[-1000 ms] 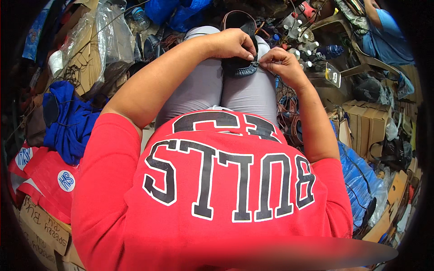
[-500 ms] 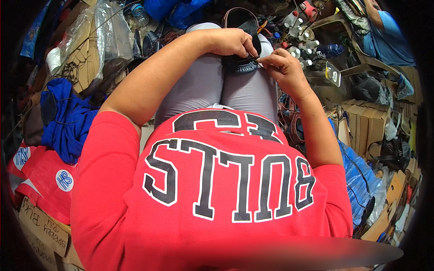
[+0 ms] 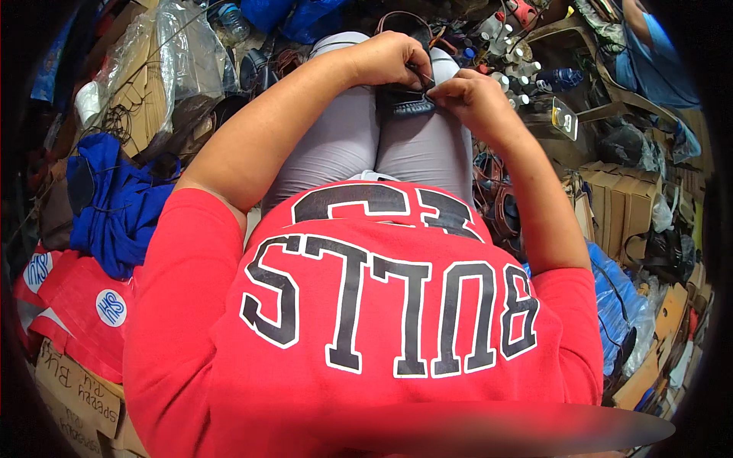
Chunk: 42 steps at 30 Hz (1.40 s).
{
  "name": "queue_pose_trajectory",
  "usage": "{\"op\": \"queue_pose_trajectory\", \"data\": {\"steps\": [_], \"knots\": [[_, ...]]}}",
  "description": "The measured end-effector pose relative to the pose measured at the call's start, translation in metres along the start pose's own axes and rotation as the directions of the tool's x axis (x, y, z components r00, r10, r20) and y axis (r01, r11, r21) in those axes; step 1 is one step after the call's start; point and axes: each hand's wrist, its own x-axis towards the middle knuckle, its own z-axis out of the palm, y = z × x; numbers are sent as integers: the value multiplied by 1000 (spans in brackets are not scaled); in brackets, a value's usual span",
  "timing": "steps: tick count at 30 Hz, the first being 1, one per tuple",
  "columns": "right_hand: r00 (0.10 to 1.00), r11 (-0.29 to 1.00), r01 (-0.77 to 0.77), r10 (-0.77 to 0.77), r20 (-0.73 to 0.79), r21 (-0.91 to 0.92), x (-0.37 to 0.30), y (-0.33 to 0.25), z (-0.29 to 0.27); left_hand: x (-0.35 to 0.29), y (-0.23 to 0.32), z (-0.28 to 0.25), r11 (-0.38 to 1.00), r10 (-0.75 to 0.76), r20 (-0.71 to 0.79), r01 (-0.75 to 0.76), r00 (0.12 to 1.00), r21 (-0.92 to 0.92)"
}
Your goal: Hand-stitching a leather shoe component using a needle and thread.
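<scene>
A black shoe (image 3: 413, 107) lies across my thighs, its stitched toe toward me and much of its upper hidden by my hands. My left hand (image 3: 394, 61) is over the shoe from the left, fingers bent down and closed in a pinch. Close by on the right, my right hand (image 3: 472, 98) pinches with thumb and forefinger. Between the two sets of fingertips runs a thin dark lace (image 3: 428, 82), and both hands seem to grip it. The grey trousers (image 3: 336, 130) on my legs support the shoe.
Several small bottles (image 3: 522, 70) stand beyond my right knee. Flattened cardboard with clear plastic (image 3: 183, 61) and a blue cloth (image 3: 114, 198) are at the left. Cardboard boxes (image 3: 622, 202) and blue plastic sheeting (image 3: 611, 305) lie at the right. Another person's arm (image 3: 640, 23) shows at the upper right.
Both hands have shifted a little, the left one rising slightly and the right one moving up and inward. The shoe's opening is now less visible, and a strand shows between the fingertips.
</scene>
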Motion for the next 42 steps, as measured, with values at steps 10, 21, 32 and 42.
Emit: {"op": "queue_pose_trajectory", "data": {"steps": [10, 21, 32, 42], "knots": [[970, 930, -220, 179, 162, 294, -1, 16, -4, -23, 17, 24, 953, 160, -489, -5, 857, 303], [989, -94, 148, 0, -149, 984, -126, 110, -98, -121, -2, -51, 859, -317, -428, 448, 846, 247], [968, 917, -243, 208, -139, -318, -133, 129, -9, -74, -29, -44, 21, -416, -297, -317, 860, -948], [555, 516, -528, 811, -186, 675, -134, 138, -29, -115, -65, -78, 932, -321, -672, 95, 668, -350]]}}
